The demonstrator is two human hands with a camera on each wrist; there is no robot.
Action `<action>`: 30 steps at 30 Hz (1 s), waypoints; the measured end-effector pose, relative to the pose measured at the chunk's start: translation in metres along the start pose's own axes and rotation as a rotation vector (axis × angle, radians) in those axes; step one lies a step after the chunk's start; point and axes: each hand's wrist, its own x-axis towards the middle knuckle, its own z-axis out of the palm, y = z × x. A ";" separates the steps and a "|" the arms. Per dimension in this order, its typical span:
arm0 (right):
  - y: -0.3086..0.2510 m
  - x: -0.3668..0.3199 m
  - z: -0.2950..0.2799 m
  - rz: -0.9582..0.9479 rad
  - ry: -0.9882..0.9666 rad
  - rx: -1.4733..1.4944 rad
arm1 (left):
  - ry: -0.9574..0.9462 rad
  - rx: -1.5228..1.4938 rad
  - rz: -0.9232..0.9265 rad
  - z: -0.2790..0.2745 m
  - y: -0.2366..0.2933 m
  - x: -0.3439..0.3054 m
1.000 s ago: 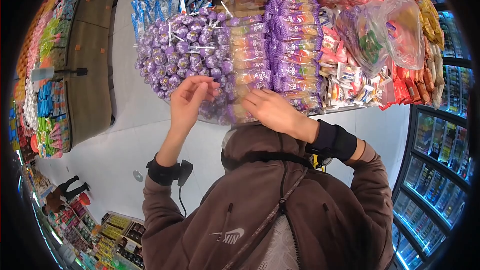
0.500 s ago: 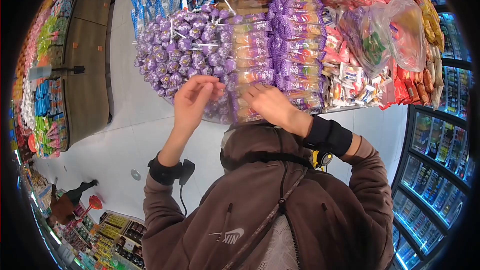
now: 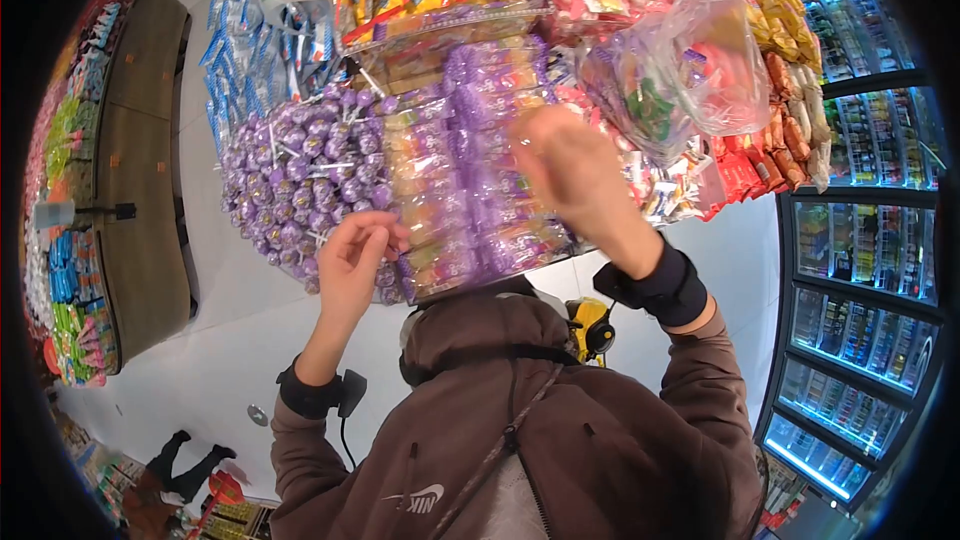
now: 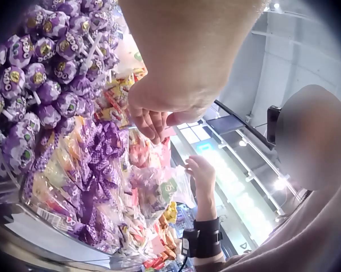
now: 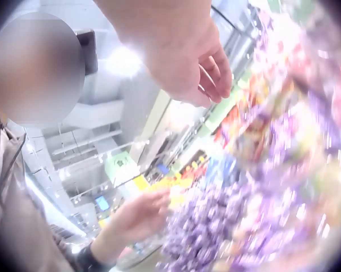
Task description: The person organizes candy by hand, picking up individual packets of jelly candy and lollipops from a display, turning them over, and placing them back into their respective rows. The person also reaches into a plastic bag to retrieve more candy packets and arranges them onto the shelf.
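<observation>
Fingers of the left hand (image 3: 352,258) are curled together at the lower edge of the lollipops (image 3: 285,190), thumb against fingertips. Whether a stick is really pinched between them cannot be told, because the wrist view shows only bent fingers in front of the sweets. At the right hand (image 3: 578,175) the fingers are bent loosely and nothing is seen inside them. It is raised in front of the packets (image 3: 470,180) and is blurred in the head view, so contact with them cannot be confirmed. From big to small, the fridges (image 3: 860,270) are seen at the right side, then the pale floor (image 3: 230,340) far below, then the display (image 4: 23,224), which is filled up to its rim. A clear plastic bag (image 3: 690,80) with some goods inside is placed on top at the right, just beside the right hand. The purple packets are stacked in rows in the middle, and the purple lollipops are packed tightly at the left, sticks pointing in many directions. It is judged that the risk comes from this tight packing. If one lollipop is pulled by its stick, the neighbours could be dragged out and dropped to the floor. If the right wrist is swung wide, the bag could be knocked, or a row of packets could be pushed over the rim.
</observation>
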 end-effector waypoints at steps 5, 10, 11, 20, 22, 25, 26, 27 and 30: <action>0.054 0.016 -0.106 0.124 0.313 -0.379 | -0.076 -0.060 -0.042 0.028 0.001 0.009; 0.115 0.009 -0.141 0.271 0.086 -0.392 | -0.030 -0.029 -0.105 0.042 -0.006 0.023; 0.123 0.006 -0.137 0.359 0.025 -0.429 | -0.026 -0.015 -0.097 0.045 -0.006 0.025; 0.170 0.005 -0.108 0.353 -0.086 -0.346 | -0.006 0.027 -0.129 0.066 -0.009 0.031; 0.175 0.010 -0.103 0.429 -0.162 -0.351 | -0.008 0.032 -0.129 0.071 -0.008 0.031; 0.185 0.013 -0.094 0.416 -0.142 -0.434 | -0.005 0.030 -0.118 0.075 -0.010 0.032; 0.187 0.013 -0.091 0.399 -0.139 -0.458 | -0.002 0.029 -0.140 0.077 -0.009 0.032; 0.188 0.014 -0.089 0.382 -0.135 -0.483 | 0.001 0.028 -0.161 0.080 -0.007 0.032; 0.194 0.014 -0.086 0.333 -0.116 -0.468 | -0.019 0.030 -0.154 0.084 -0.010 0.033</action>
